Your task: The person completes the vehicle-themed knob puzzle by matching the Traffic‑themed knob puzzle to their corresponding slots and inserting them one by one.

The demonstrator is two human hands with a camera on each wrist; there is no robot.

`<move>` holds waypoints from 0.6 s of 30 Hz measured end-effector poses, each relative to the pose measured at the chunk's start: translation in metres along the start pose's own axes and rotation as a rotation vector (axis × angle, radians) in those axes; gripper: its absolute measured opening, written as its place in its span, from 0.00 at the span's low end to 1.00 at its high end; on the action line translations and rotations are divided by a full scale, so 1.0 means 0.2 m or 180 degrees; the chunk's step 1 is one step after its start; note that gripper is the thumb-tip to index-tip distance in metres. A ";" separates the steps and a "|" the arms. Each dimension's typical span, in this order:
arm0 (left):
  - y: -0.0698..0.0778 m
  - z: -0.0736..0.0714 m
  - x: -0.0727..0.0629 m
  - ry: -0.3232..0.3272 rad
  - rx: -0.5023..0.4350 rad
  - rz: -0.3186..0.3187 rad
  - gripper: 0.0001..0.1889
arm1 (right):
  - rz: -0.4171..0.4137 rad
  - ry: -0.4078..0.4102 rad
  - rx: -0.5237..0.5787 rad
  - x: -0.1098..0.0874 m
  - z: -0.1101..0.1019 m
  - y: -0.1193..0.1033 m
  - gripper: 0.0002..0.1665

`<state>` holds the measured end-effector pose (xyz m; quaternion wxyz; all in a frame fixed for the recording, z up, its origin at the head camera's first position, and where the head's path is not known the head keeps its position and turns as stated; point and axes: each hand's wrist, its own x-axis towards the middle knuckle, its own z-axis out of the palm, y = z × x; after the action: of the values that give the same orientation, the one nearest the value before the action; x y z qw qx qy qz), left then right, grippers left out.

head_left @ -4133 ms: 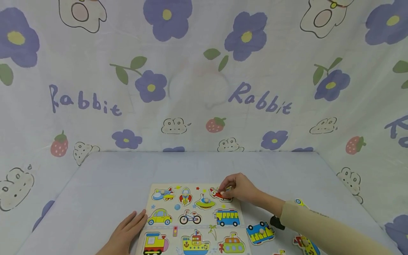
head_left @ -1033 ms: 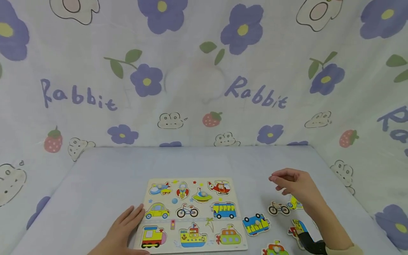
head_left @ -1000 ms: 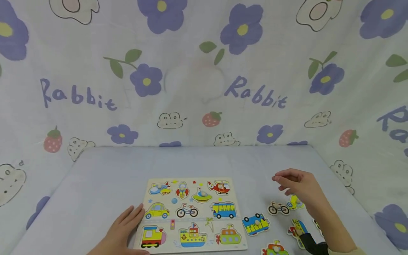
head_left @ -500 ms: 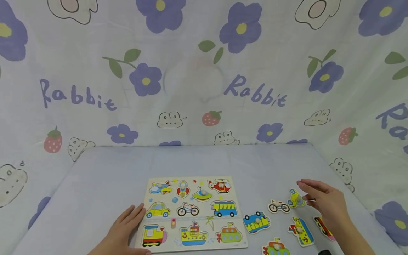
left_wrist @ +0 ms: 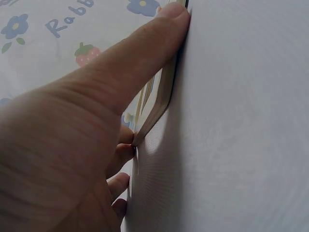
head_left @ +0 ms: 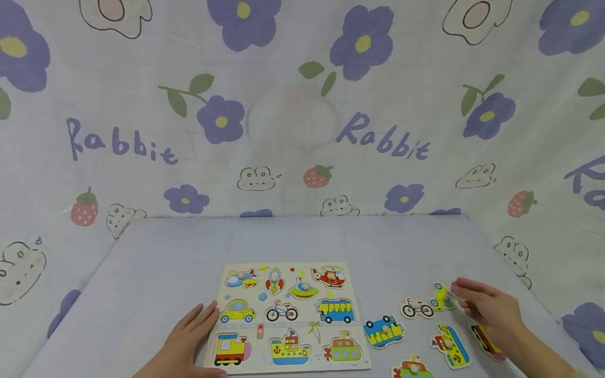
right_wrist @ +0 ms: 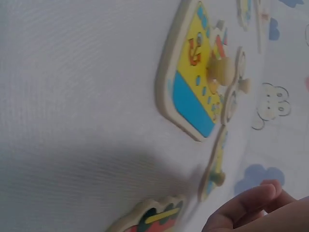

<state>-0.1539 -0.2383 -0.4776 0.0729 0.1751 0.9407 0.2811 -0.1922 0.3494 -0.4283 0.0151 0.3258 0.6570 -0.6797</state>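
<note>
Pretty flat, even light over the surface [head_left: 165, 252] in the head view, but the 2 wrist views look dimmer and kinda hazy, with soft-edged shadows.

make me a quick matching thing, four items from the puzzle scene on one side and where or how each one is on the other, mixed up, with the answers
Column 1
1. helicopter piece
2. loose bus piece
3. left hand
4. right hand

Column 2
A. nearest the loose car piece
B. fingertips at the left edge of the puzzle board
C. in the board's far right corner
D. upside down in the head view, on the table

Pairs: 1-C, 2-D, 3-B, 4-A
</note>
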 end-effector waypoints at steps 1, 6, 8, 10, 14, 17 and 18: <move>0.00 0.00 0.00 0.0010 0.0005 0.0008 0.65 | 0.0001 0.0009 -0.0015 0.01 0.00 0.01 0.12; -0.01 0.00 0.00 0.0089 0.0019 0.0144 0.64 | 0.0050 0.0046 -0.0131 0.02 0.02 0.05 0.25; -0.01 0.00 -0.01 0.0129 0.0044 0.0232 0.64 | 0.0048 0.0081 -0.0175 0.02 0.03 0.06 0.31; -0.02 0.00 -0.01 0.0168 0.0078 0.0312 0.64 | 0.0037 0.0141 -0.0213 0.03 0.04 0.07 0.34; -0.03 0.01 0.00 0.0193 0.0052 0.0330 0.63 | 0.0046 0.0223 -0.0278 0.04 0.07 0.07 0.35; -0.03 0.01 0.00 0.0198 0.0047 0.0325 0.63 | 0.0089 0.0274 -0.0309 0.05 0.08 0.08 0.35; -0.03 0.01 0.00 0.0194 0.0049 0.0317 0.63 | 0.0093 0.0293 -0.0311 0.05 0.08 0.08 0.35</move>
<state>-0.1544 -0.2417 -0.4821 0.0289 0.2136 0.9348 0.2823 -0.1999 0.3363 -0.4477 0.0107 0.3652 0.6846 -0.6308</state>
